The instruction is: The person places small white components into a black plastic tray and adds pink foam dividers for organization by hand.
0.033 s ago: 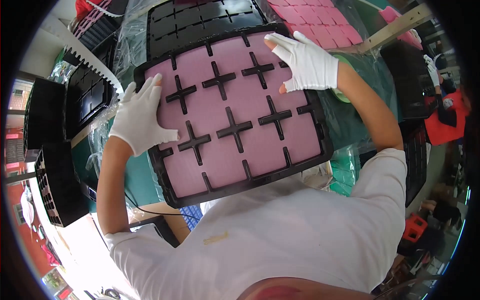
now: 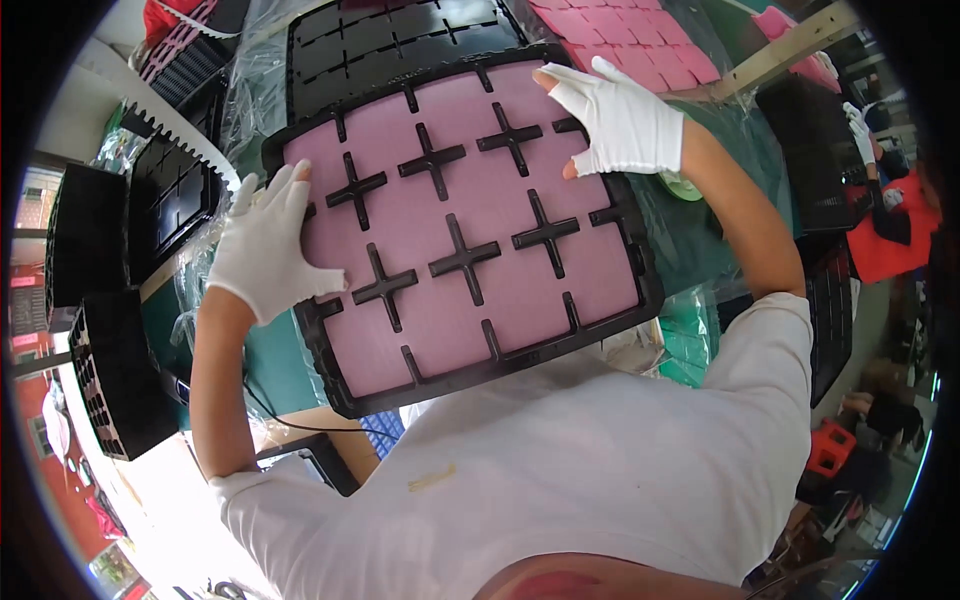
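Note:
A black plastic tray point(image 2: 479, 358) lies before me, with a pink sheet point(image 2: 395, 150) filling it and black cross-shaped dividers point(image 2: 464, 258) standing out from the pink. My left hand point(image 2: 262, 240), in a white glove with bare fingertips, lies over the tray's left edge. Its fingers are spread, and the thumb reaches over the pink. At the upper right corner my right hand point(image 2: 625, 122) wears a matching glove. Its fingers are stretched apart, with the thumb near the pink and the fingertips by the far rim. Both hands look open.
Another black tray point(image 2: 400, 50) lies beyond this one. Scored pink sheets point(image 2: 635, 40) are at the far right, beside a wooden strip point(image 2: 790, 52). Black trays are stacked at the left point(image 2: 95, 235). A green tape roll point(image 2: 682, 188) sits by my right wrist. Another person's gloved hand point(image 2: 860, 135) shows far right.
My left hand has shifted slightly left and down along the tray's edge. My right hand has slid a little to the right. The tray sits slightly farther left.

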Motion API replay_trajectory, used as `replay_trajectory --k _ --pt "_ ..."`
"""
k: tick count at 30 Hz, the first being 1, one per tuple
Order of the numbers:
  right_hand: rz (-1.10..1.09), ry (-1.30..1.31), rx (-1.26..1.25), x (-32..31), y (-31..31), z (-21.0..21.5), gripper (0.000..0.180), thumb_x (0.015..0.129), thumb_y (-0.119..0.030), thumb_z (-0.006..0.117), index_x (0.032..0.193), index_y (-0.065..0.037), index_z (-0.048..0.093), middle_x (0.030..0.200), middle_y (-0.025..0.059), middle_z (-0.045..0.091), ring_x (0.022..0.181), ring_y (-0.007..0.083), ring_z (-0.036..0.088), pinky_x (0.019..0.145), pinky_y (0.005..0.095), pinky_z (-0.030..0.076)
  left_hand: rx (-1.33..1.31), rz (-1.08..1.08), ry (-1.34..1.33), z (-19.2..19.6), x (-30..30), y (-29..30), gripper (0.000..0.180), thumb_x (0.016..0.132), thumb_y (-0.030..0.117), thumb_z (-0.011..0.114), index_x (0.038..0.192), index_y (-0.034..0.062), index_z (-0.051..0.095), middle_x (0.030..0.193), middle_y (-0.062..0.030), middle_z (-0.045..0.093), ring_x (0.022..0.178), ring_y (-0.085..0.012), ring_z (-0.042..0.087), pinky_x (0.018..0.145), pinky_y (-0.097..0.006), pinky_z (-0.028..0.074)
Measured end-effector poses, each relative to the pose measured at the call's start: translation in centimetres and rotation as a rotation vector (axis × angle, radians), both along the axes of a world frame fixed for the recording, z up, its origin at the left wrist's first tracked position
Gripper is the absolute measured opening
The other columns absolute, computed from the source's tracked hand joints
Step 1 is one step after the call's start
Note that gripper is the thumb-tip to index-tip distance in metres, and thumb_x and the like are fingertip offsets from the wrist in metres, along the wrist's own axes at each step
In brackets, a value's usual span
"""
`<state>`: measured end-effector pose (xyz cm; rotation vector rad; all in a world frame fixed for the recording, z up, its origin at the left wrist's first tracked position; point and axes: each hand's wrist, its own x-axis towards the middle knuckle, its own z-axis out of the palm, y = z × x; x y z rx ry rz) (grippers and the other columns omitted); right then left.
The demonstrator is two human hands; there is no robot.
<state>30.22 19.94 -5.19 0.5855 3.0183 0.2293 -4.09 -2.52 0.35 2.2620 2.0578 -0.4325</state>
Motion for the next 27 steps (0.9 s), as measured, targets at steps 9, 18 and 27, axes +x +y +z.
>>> replay_trajectory --k 9,18,27 --pt "0.299 0.399 -0.476 7.3 -12.0 0.0 0.091 0.087 -0.067 0.049 0.144 0.002 0.038 0.134 0.0234 0.054 0.121 0.0379 0.055 0.108 0.0584 0.034 0.247 -0.379 -0.416 -6.0 3.2 -12.5 0.102 0.088 0.068 0.048 0.153 -0.0047 0.020 0.125 -0.0244 0.062 0.121 -0.0454 0.056 0.112 -0.058 0.024" --pt "0.296 0.353 -0.268 9.1 -16.5 0.9 0.030 0.060 -0.017 0.077 0.084 -0.005 0.064 0.085 0.0063 0.065 0.087 0.0237 0.063 0.081 0.0365 0.053 0.560 -0.469 -0.351 -4.6 6.2 -15.1 0.035 0.065 0.014 0.076 0.093 -0.0017 0.060 0.088 -0.0109 0.067 0.079 -0.0279 0.067 0.068 -0.037 0.049" --pt "0.288 0.320 -0.333 8.8 -15.7 3.4 0.024 0.057 -0.011 0.077 0.074 -0.007 0.061 0.076 0.0058 0.061 0.077 0.0260 0.059 0.076 0.0368 0.053 0.550 -0.447 -0.458 -4.0 5.4 -16.1 0.056 0.065 0.030 0.084 0.109 0.0050 0.062 0.092 -0.0092 0.068 0.079 -0.0282 0.066 0.071 -0.040 0.049"
